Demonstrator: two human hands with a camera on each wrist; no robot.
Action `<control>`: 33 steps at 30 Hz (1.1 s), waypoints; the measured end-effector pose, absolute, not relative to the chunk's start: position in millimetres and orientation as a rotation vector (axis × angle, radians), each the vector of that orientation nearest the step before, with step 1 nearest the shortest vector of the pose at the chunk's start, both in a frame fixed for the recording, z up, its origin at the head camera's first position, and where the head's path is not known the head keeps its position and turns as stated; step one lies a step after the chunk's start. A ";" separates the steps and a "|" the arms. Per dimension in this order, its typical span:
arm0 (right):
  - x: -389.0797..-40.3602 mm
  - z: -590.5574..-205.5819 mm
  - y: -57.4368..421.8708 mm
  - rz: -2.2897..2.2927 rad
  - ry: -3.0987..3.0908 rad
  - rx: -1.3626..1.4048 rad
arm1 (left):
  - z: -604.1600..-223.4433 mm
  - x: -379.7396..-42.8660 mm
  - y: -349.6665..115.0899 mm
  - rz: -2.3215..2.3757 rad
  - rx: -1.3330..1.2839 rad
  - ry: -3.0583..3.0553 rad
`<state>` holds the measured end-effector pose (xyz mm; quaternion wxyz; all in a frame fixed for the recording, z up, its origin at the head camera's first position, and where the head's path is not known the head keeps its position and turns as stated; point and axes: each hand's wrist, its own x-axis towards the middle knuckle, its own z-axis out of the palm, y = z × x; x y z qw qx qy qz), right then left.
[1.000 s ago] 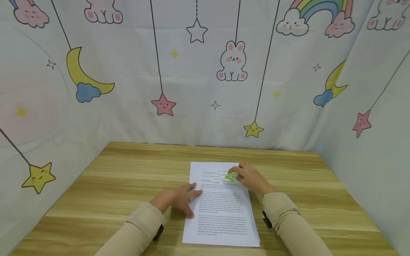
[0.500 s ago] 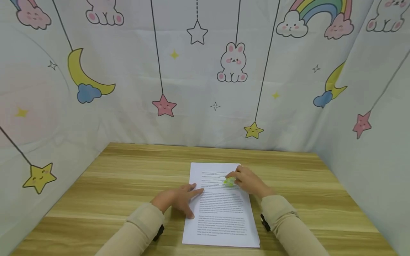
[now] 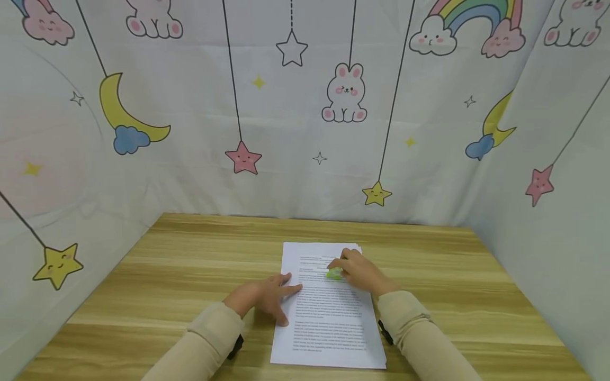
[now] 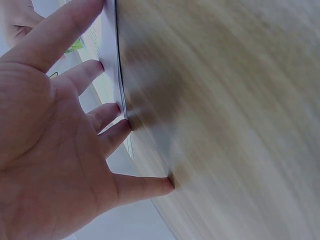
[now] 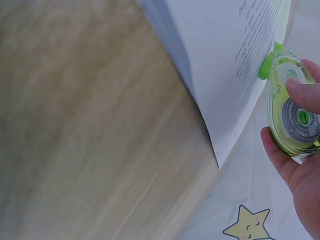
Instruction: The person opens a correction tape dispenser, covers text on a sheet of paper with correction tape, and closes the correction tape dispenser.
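Note:
Printed sheets of paper [image 3: 329,338] lie in a thin stack at the middle of the table. My right hand [image 3: 361,271] grips a correction tape dispenser [image 5: 295,110], clear with a green tip, between thumb and fingers. In the head view the dispenser overlaps the upper lines of text. My left hand [image 3: 271,296] rests spread at the left edge of the stack. Its fingers are straight; in the left wrist view some fingertips lie on the paper and the little finger reaches down to the table.
The wooden table [image 3: 205,254] runs back to a white curtain [image 3: 286,185] printed with stars, rabbits and moons. More of this cloth hangs at both sides. A black strap [image 3: 385,333] shows below the right sleeve.
My right hand has moved left and slightly toward me over the page, carrying the correction tape dispenser. The left hand and the paper have stayed nearly in place.

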<state>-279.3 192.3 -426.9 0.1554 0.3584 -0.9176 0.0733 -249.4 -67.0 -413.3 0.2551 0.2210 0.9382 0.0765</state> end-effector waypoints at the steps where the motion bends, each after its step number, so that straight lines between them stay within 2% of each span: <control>1: -279.3 -427.4 192.4 0.212 -2.633 1.021 | -413.4 -249.6 -67.1 0.213 0.597 2.546; 15: -280.2 -427.1 195.8 0.221 -2.661 1.005 | -413.2 -249.3 -66.8 0.195 0.619 2.567; 33: -277.9 -419.5 191.4 -0.008 -2.703 1.049 | -411.3 -249.0 -65.3 0.211 0.605 2.559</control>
